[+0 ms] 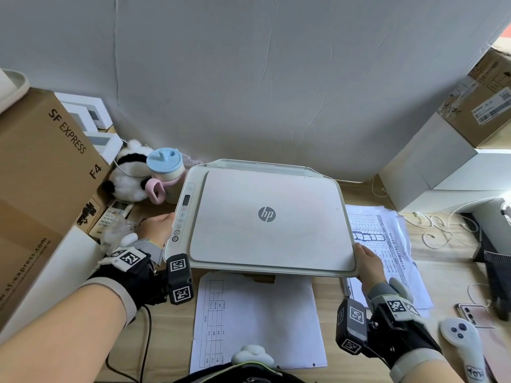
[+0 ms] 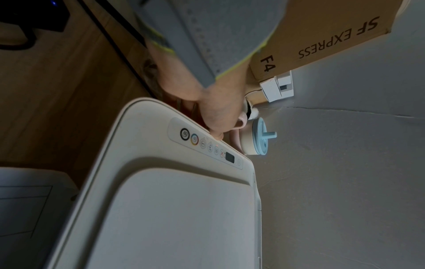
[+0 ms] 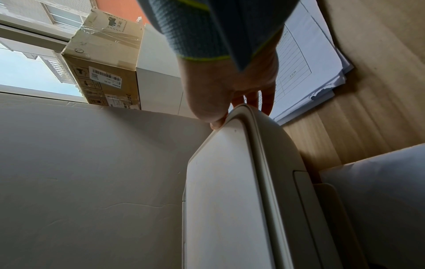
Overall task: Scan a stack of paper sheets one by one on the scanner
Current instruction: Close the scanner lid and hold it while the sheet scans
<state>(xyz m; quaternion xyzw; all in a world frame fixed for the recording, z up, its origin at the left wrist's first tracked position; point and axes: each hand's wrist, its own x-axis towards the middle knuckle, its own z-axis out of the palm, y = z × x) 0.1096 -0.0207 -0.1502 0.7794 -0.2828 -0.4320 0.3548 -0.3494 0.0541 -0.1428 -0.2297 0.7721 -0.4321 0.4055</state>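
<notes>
A white HP scanner (image 1: 265,217) stands mid-table with its lid (image 3: 218,182) down. My left hand (image 1: 157,228) grips the scanner's left edge beside the control panel (image 2: 207,145), thumb on top and fingers (image 2: 241,123) curled underneath. At the front right corner of the lid my right hand (image 1: 369,261) holds on, thumb (image 3: 217,123) above and fingers below the rim. A stack of printed sheets (image 1: 387,244) lies to the right of the scanner, partly under my right hand. One printed sheet (image 1: 262,313) lies flat in front of the scanner.
A brown SF Express box (image 1: 41,161), a panda plush (image 1: 130,175) and a blue-lidded cup (image 1: 166,172) crowd the left. White and cardboard boxes (image 1: 442,175) stand at the right. A phone (image 1: 475,313), a grey controller (image 1: 459,335) and white cables (image 1: 442,230) lie near the right edge.
</notes>
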